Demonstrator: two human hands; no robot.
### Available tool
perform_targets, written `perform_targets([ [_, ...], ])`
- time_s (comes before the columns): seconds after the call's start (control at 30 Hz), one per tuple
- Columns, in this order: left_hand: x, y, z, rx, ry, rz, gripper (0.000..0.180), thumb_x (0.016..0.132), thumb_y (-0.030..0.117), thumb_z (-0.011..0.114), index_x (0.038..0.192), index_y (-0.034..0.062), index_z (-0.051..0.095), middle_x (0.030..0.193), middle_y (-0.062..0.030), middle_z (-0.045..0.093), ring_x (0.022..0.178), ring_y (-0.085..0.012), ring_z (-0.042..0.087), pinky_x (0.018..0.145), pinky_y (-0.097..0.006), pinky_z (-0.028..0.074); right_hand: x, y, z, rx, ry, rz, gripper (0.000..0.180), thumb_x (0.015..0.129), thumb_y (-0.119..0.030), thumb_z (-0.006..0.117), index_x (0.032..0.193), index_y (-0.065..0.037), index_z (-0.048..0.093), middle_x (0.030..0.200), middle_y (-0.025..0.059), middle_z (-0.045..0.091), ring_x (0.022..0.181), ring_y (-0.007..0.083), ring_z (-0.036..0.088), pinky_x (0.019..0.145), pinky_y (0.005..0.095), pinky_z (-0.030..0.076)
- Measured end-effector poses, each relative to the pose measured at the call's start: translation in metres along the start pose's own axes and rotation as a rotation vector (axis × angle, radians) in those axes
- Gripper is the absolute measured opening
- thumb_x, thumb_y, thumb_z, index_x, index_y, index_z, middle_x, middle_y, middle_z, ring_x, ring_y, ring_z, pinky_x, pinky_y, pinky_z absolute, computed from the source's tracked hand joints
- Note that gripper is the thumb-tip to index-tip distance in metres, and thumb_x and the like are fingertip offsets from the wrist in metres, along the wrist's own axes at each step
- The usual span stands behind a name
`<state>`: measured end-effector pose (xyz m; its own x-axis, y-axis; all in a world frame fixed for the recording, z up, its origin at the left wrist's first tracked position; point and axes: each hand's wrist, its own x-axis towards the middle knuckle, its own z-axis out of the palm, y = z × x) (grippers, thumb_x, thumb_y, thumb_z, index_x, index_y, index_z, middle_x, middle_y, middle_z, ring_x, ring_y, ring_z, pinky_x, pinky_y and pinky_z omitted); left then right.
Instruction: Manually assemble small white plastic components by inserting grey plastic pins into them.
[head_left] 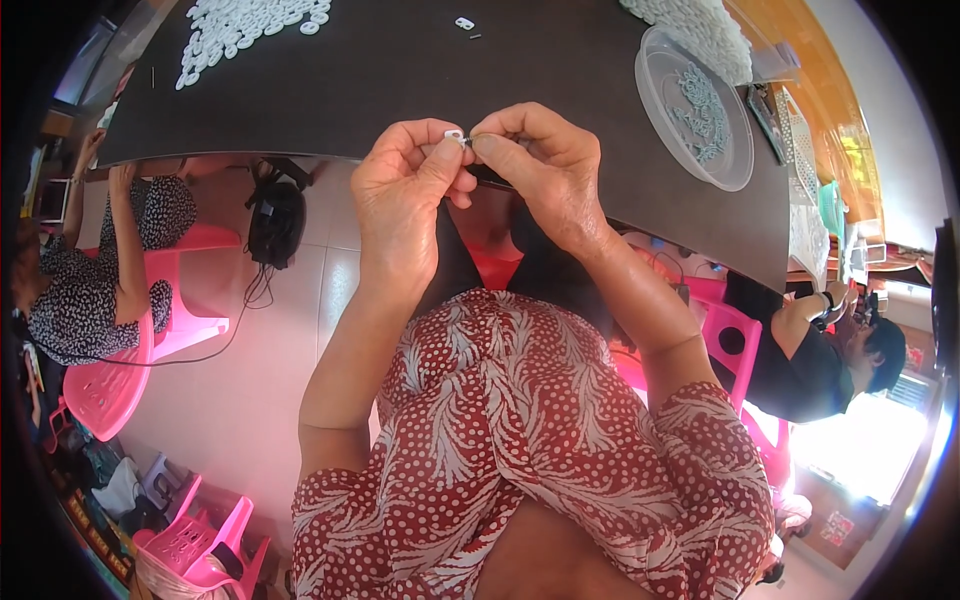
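My left hand (405, 190) and my right hand (535, 165) meet at the near edge of a dark table (420, 70). Between the fingertips of both hands is a small white plastic piece (455, 136). My right fingers also pinch something thin and dark against it; I cannot tell what it is. On the table beyond lie a lone small white piece (464, 22) and a heap of white plastic pieces (245, 25) at the far left.
A clear round plastic tub (695, 105) with several pale pieces stands at the right, with another white heap (695, 30) behind it. Pink plastic chairs (150, 330) and seated people are on both sides. A black bag (275, 225) lies on the tiled floor.
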<state>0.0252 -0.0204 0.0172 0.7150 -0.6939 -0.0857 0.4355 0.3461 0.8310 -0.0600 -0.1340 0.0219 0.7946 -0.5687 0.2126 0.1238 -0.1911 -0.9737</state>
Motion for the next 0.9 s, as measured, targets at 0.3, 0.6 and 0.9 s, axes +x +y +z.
perform_targets([
  [0.3,-0.006,-0.005,0.004,0.001,0.066,0.054,0.005,0.089,0.003,0.056,0.092,-0.0017,0.057,0.076,-0.0064,0.061,0.061,-0.0091,0.054,0.054,-0.021,0.044,-0.004,-0.004,0.006,0.028,-0.014,0.016,0.007,0.085,-0.004,0.058,0.085,0.003,0.06,0.073,0.0032,0.062,0.067,0.0051,0.055,0.058,0.021,0.045],
  [0.6,-0.008,-0.002,0.002,-0.023,0.06,0.049,0.004,0.089,0.002,0.055,0.091,-0.002,0.057,0.076,-0.0059,0.06,0.062,-0.0092,0.054,0.054,-0.021,0.044,-0.006,-0.006,0.009,0.118,-0.006,0.078,0.007,0.085,-0.004,0.058,0.085,0.003,0.059,0.075,0.0038,0.062,0.068,0.0055,0.056,0.059,0.021,0.045],
  [0.9,-0.007,-0.004,0.003,0.022,0.078,0.076,0.003,0.089,0.002,0.056,0.091,-0.0009,0.057,0.075,-0.0035,0.059,0.062,-0.0074,0.054,0.053,-0.019,0.043,-0.004,-0.006,0.01,0.055,-0.012,0.058,0.007,0.085,-0.003,0.057,0.084,0.003,0.058,0.073,0.0031,0.061,0.066,0.0053,0.055,0.057,0.021,0.044],
])
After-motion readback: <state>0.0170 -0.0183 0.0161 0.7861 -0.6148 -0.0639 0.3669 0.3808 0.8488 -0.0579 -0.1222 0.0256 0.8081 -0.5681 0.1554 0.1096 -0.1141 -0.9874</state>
